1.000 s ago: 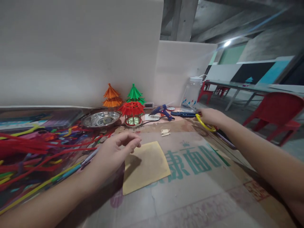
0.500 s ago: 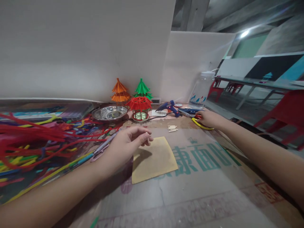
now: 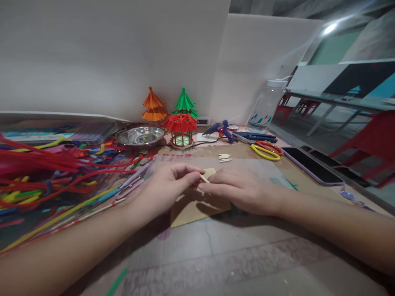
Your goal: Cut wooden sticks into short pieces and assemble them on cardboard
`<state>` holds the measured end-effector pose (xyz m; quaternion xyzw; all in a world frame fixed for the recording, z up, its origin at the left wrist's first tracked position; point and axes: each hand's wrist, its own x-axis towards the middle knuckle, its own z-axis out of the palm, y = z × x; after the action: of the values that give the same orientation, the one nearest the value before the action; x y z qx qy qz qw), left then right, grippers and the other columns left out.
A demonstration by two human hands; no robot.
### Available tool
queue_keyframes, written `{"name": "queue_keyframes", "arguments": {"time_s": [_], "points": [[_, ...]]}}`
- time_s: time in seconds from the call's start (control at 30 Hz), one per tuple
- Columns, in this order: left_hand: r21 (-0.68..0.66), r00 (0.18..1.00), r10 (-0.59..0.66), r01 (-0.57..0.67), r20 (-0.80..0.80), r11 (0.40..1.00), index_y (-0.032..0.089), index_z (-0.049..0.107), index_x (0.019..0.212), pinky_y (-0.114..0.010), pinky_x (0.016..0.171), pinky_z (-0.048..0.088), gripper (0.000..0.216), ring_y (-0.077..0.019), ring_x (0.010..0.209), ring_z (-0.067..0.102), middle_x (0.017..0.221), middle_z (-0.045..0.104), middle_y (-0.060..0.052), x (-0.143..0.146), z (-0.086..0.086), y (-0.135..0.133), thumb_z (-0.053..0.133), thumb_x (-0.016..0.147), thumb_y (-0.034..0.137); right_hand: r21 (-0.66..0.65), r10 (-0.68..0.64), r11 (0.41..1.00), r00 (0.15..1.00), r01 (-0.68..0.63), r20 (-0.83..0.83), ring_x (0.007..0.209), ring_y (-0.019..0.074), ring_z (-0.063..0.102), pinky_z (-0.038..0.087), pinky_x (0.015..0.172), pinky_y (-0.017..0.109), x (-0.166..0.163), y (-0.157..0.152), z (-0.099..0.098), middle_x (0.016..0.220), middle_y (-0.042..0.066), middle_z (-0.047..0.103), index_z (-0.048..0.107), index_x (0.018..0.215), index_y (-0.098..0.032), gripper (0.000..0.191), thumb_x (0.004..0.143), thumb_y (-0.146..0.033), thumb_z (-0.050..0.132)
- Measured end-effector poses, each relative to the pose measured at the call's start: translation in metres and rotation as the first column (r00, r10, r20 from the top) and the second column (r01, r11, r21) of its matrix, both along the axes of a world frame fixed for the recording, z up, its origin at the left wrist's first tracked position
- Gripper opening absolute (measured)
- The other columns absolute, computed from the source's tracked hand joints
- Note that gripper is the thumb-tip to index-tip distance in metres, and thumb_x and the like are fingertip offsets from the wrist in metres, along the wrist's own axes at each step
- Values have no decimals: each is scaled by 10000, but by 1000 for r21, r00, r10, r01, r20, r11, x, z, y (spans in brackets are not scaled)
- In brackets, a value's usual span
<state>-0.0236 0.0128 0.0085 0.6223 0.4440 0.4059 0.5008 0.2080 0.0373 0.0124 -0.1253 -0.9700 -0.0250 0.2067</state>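
Observation:
My left hand (image 3: pixel 174 183) pinches a short pale wooden stick (image 3: pixel 204 179) between thumb and fingertips. From the other side, my right hand (image 3: pixel 243 189) has its fingers closed at the stick's far end; part of that grip is hidden. Both hands are above a square yellow-tan sheet (image 3: pixel 188 216), which looks like sandpaper and lies flat on the covered work surface. Beyond the sheet, several similar short sticks (image 3: pixel 224 157) lie in a small group. Scissors with red and yellow handles (image 3: pixel 265 151) rest farther off to the right.
Red (image 3: pixel 181 125), orange (image 3: pixel 153 109) and green (image 3: pixel 184 102) pagoda models stand at the back beside a metal dish (image 3: pixel 140 137). A blue glue gun (image 3: pixel 222 130), a bottle (image 3: pixel 265 107) and a phone (image 3: pixel 311 164) are rightward. Colourful pipe cleaners (image 3: pixel 46 176) heap up at left.
My right hand has let go of the scissors and moved left to the stick at my left hand. The scissors stay behind, and the phone shows more fully.

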Motion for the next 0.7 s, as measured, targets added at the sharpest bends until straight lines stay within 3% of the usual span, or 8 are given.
{"name": "queue_keyframes", "arguments": {"time_s": [0.1, 0.2, 0.43, 0.57, 0.63, 0.7], "points": [[18, 998, -48, 49, -46, 999, 168, 699, 870, -314, 696, 573, 232, -186, 736, 694, 817, 748, -53, 2, -2, -3, 667, 872, 398, -51, 101, 992, 977, -113, -190, 937, 157, 672, 534, 818, 266, -1, 1, -10, 1019, 76, 729, 656, 1222, -192, 265, 1049, -215, 456], [66, 991, -79, 86, -108, 994, 164, 687, 841, -299, 687, 556, 264, -180, 744, 682, 807, 733, -47, 3, -4, -5, 621, 895, 414, -98, 97, 985, 933, -139, -347, 979, 129, 679, 542, 849, 241, -3, 2, -13, 1046, 77, 731, 662, 1202, -190, 246, 1010, -129, 521], [182, 957, -94, 148, -276, 972, 188, 677, 861, -285, 693, 526, 284, -172, 760, 668, 812, 719, -27, 1, -5, -3, 529, 956, 411, -332, -11, 934, 916, -134, -400, 878, 126, 699, 551, 785, 250, -9, -3, -8, 956, 32, 754, 716, 1103, -223, 158, 970, -205, 633], [423, 849, -59, 320, -525, 848, 197, 690, 932, -361, 891, 504, 220, -213, 945, 664, 975, 727, -47, -5, -6, 2, 551, 948, 367, -478, -271, 876, 878, 56, -395, 762, 129, 666, 518, 711, 258, -6, 4, -9, 858, 11, 746, 731, 926, -214, 116, 962, -225, 621], [468, 776, -42, 422, -630, 777, 199, 681, 1106, -405, 999, 463, 260, -250, 1113, 622, 1162, 699, -71, -10, -9, 7, 593, 922, 360, -543, -359, 831, 864, 124, -352, 723, 130, 644, 497, 683, 258, -3, 9, -12, 823, 9, 733, 712, 866, -202, 129, 947, -240, 619], [453, 690, -25, 501, -724, 738, 204, 637, 1259, -451, 1073, 411, 389, -288, 1235, 561, 1305, 649, -84, -15, -13, 12, 610, 908, 368, -581, -364, 803, 883, 136, -296, 720, 132, 637, 483, 682, 256, -2, 13, -15, 799, 10, 722, 696, 841, -192, 142, 940, -252, 615]]}}
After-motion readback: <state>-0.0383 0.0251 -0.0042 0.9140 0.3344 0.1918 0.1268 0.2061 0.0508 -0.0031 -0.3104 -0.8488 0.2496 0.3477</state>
